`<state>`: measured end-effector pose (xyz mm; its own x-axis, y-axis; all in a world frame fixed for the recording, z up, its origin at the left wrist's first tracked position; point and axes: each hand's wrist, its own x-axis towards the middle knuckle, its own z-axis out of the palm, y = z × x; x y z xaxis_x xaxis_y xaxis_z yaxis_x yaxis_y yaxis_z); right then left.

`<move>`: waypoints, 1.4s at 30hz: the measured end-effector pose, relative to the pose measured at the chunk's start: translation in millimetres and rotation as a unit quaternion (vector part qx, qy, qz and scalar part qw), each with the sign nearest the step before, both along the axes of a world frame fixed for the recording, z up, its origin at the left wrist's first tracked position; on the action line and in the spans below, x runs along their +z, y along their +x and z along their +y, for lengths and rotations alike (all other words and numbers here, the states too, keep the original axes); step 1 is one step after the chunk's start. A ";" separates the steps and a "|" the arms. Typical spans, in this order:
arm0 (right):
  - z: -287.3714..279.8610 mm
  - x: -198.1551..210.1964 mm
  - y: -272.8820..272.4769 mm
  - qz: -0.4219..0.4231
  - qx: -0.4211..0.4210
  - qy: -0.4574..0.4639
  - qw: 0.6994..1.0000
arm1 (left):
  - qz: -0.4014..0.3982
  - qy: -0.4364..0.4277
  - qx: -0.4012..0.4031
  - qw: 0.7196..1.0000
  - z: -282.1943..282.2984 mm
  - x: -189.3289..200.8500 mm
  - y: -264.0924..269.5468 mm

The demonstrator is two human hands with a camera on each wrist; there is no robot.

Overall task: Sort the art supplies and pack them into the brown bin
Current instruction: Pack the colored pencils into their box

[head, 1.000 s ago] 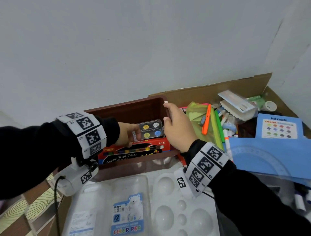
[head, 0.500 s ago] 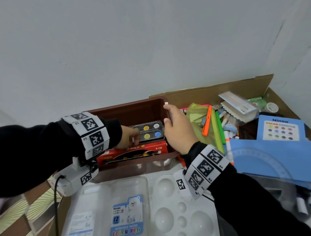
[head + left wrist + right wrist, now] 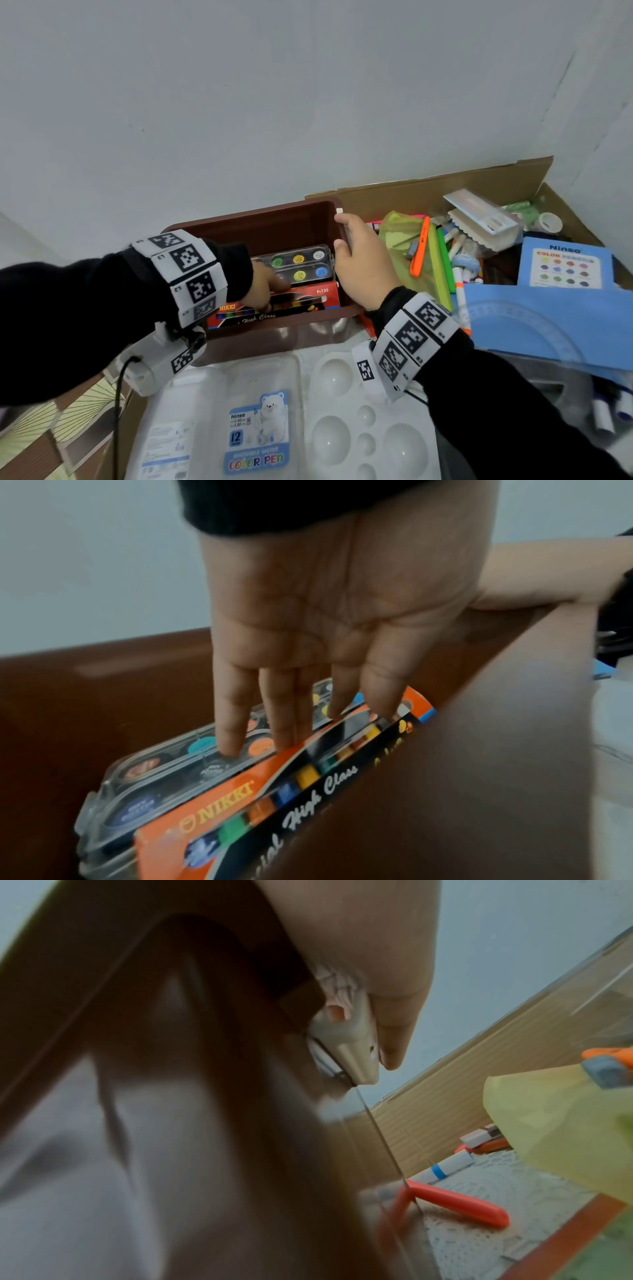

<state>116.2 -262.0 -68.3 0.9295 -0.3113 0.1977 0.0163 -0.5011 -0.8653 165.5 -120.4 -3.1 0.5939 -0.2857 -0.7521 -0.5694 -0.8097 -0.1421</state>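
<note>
The brown bin [image 3: 267,219] [image 3: 68,696] stands at the centre and holds two things. One is a clear paint case [image 3: 301,263] [image 3: 154,772] with coloured pots. In front of it, a red Nikki box [image 3: 301,301] [image 3: 274,791] leans on edge. My left hand [image 3: 270,291] [image 3: 301,723] reaches into the bin, and its straight fingers press down on the paint case just behind the box. My right hand [image 3: 342,233] curls over the bin's right rim and grips a thin clear plastic case with a white clasp [image 3: 352,1042], upright against that wall.
An open cardboard box [image 3: 445,185] on the right holds a green pouch [image 3: 404,246], an orange marker [image 3: 419,251], loose pens, a blue Ninso box [image 3: 565,263] and a blue protractor [image 3: 548,322]. A white palette [image 3: 359,411] and a colour pen pack [image 3: 257,428] lie in front.
My left hand has left the end of the paint case and pushed its fingers down between case and red box. The right hand has stayed on the bin's right rim.
</note>
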 end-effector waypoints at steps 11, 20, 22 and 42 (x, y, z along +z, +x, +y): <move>1.0 2.4 -0.9 0.008 -0.002 0.005 1.000 | -0.068 -0.120 0.065 0.988 0.0 22.7 -1.8; -0.8 8.4 -8.8 0.027 -0.023 0.024 0.999 | -0.090 -0.274 0.033 0.957 9.1 13.5 -64.8; -2.1 11.7 -12.4 0.047 0.007 0.029 0.998 | -0.114 -0.318 0.042 0.940 12.2 -1.5 -78.7; -179.0 9.1 -208.7 0.322 -0.284 -0.038 0.902 | -0.342 -0.345 0.108 0.867 1.0 -39.7 -107.0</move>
